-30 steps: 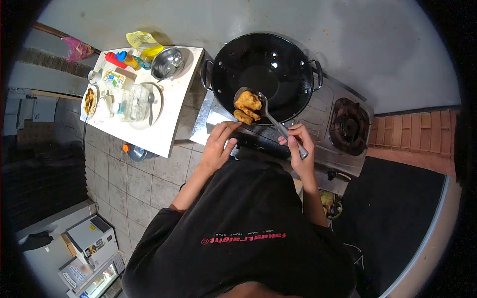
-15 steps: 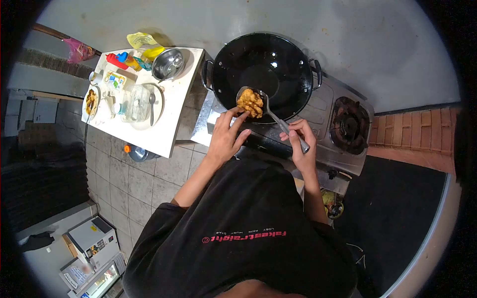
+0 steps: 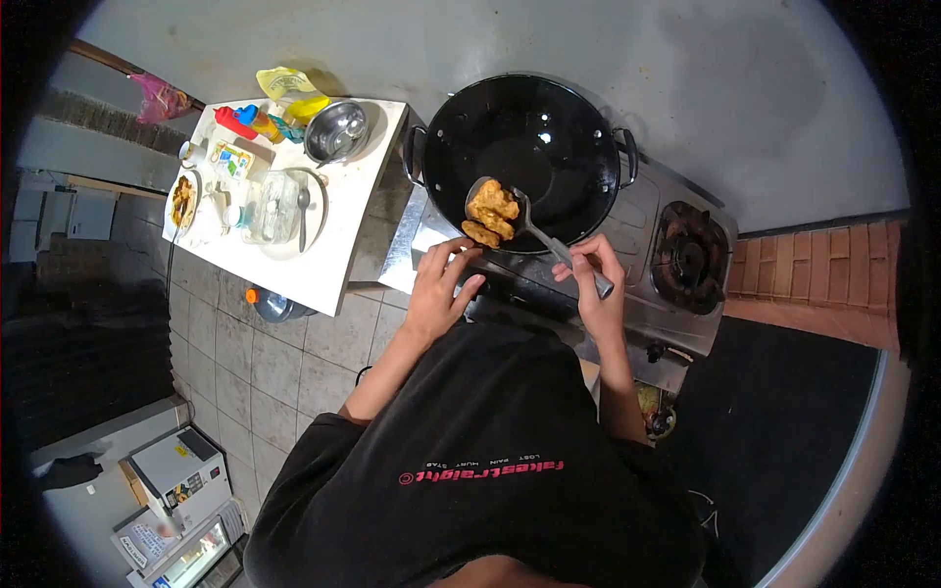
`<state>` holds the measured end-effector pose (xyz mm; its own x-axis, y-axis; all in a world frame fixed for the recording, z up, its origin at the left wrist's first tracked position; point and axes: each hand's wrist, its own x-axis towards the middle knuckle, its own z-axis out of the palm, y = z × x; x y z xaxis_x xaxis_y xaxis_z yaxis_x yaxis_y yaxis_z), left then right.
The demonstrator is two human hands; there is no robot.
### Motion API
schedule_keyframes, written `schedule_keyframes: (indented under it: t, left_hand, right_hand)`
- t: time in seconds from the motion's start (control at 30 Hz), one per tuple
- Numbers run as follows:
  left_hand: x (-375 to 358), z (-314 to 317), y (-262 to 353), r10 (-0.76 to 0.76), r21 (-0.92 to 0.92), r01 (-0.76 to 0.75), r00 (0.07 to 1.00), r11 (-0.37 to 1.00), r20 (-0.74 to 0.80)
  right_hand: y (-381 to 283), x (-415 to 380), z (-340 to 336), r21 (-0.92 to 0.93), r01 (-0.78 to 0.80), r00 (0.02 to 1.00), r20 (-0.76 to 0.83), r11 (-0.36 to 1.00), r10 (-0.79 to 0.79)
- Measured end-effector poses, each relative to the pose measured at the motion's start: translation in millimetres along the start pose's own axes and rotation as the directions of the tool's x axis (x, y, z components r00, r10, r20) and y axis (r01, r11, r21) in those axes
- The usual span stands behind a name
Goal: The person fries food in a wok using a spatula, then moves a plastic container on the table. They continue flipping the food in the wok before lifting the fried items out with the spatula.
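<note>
My right hand [image 3: 594, 277] grips the grey handle of a metal spatula [image 3: 545, 241], its wide head tilted over the near rim of a black wok [image 3: 573, 118]. Golden-brown fried pieces [image 3: 493, 208] are heaped on that head, hiding most of it. One flatter piece lies at the near side of the heap, close to the wok's edge. Just below this piece is my left hand [image 3: 438, 294], fingers slightly bent and apart, thumb held away, fingertips right by the food. The wok has two loop handles and a dark, shiny inside.
The wok sits on a steel gas stove [image 3: 647, 211] with a bare burner [image 3: 690, 255] to the right. On the white table [image 3: 333, 225] at left stand a metal bowl [image 3: 335, 131], sauce bottles [image 3: 257, 122], a clear container [image 3: 272, 208] and a plate of food [image 3: 183, 199].
My left hand has drawn back slightly from the food, down and to the left. The fried pieces have shifted on the spatula, one now lower and separate. My right hand keeps its grip.
</note>
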<state>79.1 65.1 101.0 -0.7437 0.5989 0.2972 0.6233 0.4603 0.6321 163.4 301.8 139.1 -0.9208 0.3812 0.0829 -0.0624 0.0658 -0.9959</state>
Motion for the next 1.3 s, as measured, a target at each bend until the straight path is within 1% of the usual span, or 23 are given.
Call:
schedule_keyframes:
  t: [0.13, 0.3, 0.47, 0.6, 0.8, 0.87, 1.0, 1.07, 1.3]
  left_hand:
    - [-9.2, 2.4, -4.6, -0.026, -0.033, 0.025, 1.000, 0.999, -0.012]
    - [-13.5, 1.0, -7.1, -0.064, -0.066, 0.062, 0.998, 0.996, -0.026]
    - [-13.4, -2.4, -9.1, -0.056, -0.081, 0.048, 0.994, 0.996, -0.091]
    - [-14.4, -2.7, -7.1, -0.086, -0.109, 0.074, 0.990, 0.991, -0.108]
    - [-14.4, -3.2, -6.1, -0.094, -0.109, 0.086, 0.993, 0.990, -0.072]
    - [-11.7, -6.1, -2.9, -0.108, -0.138, 0.105, 0.994, 0.985, -0.019]
    - [-8.0, -4.8, -1.4, -0.097, -0.137, 0.094, 0.995, 0.986, -0.012]
    - [-7.2, -2.4, -3.2, -0.058, -0.126, 0.051, 0.997, 0.991, -0.056]
    - [-3.0, -1.0, -2.9, -0.055, -0.122, 0.050, 0.998, 0.991, -0.038]
  right_hand:
    - [3.8, -0.7, 0.2, 0.017, -0.006, 1.000, -0.011, 1.000, 0.006]
    - [3.0, 0.1, -0.7, -0.003, 0.003, 1.000, -0.002, 1.000, -0.003]
    - [1.7, 3.7, 3.0, -0.014, 0.020, 1.000, -0.001, 1.000, -0.020]
    - [3.1, 8.3, 7.5, -0.058, 0.032, 0.999, 0.021, 0.998, -0.031]
    - [2.1, 7.5, 9.7, -0.053, 0.030, 0.999, 0.033, 0.998, -0.028]
    - [0.9, 5.5, 9.9, -0.054, 0.024, 0.999, 0.031, 0.998, -0.022]
    - [0.0, 2.7, 9.5, -0.026, 0.015, 1.000, 0.014, 1.000, -0.015]
    - [-0.9, 2.4, 9.6, -0.022, 0.011, 1.000, 0.011, 1.000, -0.011]
    - [-7.4, 1.2, 7.6, -0.039, 0.008, 1.000, 0.025, 0.999, -0.007]
